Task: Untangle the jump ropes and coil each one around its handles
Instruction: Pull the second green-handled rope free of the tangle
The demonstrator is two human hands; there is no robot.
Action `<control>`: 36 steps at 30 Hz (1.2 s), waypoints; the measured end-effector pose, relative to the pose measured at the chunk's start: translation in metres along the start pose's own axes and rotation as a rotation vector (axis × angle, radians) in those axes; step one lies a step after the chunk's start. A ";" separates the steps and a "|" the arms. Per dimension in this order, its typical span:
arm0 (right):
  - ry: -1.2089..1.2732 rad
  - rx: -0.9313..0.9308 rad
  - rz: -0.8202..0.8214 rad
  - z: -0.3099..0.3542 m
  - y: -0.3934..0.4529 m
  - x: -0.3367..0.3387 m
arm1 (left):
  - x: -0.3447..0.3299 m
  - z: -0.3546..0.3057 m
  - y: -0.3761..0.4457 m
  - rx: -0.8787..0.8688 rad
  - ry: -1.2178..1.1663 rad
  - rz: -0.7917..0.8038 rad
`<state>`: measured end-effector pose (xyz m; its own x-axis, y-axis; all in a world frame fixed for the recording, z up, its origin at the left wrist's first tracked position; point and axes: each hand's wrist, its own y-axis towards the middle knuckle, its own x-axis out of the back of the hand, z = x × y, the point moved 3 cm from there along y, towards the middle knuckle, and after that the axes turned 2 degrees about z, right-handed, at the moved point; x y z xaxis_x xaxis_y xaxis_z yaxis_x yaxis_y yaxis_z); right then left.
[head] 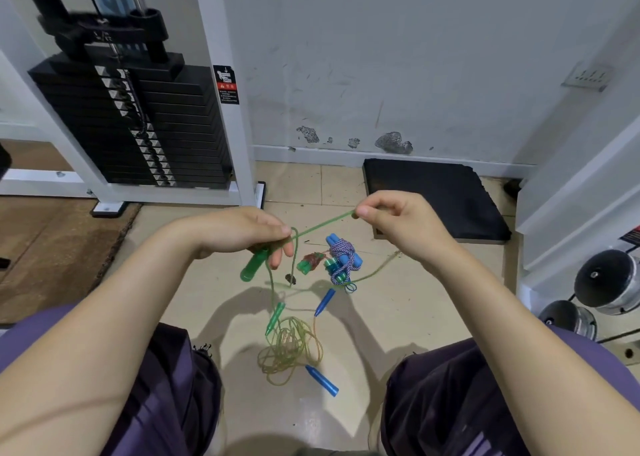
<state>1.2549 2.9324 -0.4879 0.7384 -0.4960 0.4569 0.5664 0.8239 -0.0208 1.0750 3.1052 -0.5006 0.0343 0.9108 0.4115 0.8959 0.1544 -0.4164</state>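
Far left, a black weight stack (138, 123) stands in its white frame, not part of the task. Left hand (242, 233) is closed around a green handle (255, 264), whose long axis tilts down and to the left, free end pointing near-left; the fingertips also pinch the green rope (322, 224) where it leaves the hand. From that pinch the rope runs taut up and to the right to the right hand (394, 223), which pinches it between thumb and forefinger, other fingers curled. So the held span's long axis goes left-near to right-far between the hands, both raised above the floor. A slack part of the same rope drops from the left hand to the second green handle (276, 318), hanging just above the loose yellow-green tangle (291, 350) on the tiles between the knees. Two blue handles (325, 302) lie at that tangle's right edge, one far, one near. Right of the left hand, farther off on the floor, sits a small coiled red bundle (310, 261), then a coiled blue-white rope bundle (343, 256) beside it. Judgement: next wrap goes around the handle in the left hand, right hand feeding; the left hand is nearer the tangle. Far right, a black mat (440, 199) and dumbbells (609, 282).
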 end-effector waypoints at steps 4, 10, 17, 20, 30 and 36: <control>0.188 -0.036 0.181 0.005 -0.008 -0.014 | -0.013 -0.007 0.007 -0.119 -0.202 -0.107; 0.078 0.011 0.298 0.019 -0.014 -0.040 | -0.030 -0.025 0.009 -0.202 -0.221 -0.060; 0.024 -0.003 0.131 0.012 -0.008 -0.013 | -0.023 -0.011 0.006 -0.043 -0.012 0.137; 0.141 -0.010 -0.008 0.010 -0.005 -0.001 | -0.017 -0.007 0.005 -0.056 -0.066 0.126; 0.354 -0.022 0.275 0.014 -0.014 -0.028 | -0.032 -0.025 0.009 -0.202 -0.314 -0.085; 0.420 0.032 0.098 0.014 -0.009 -0.019 | -0.033 -0.023 0.010 -0.170 -0.319 -0.082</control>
<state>1.2303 2.9381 -0.4845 0.8770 -0.4776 0.0527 0.4789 0.8777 -0.0152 1.0932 3.0677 -0.4996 -0.1563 0.9757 0.1535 0.9518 0.1903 -0.2406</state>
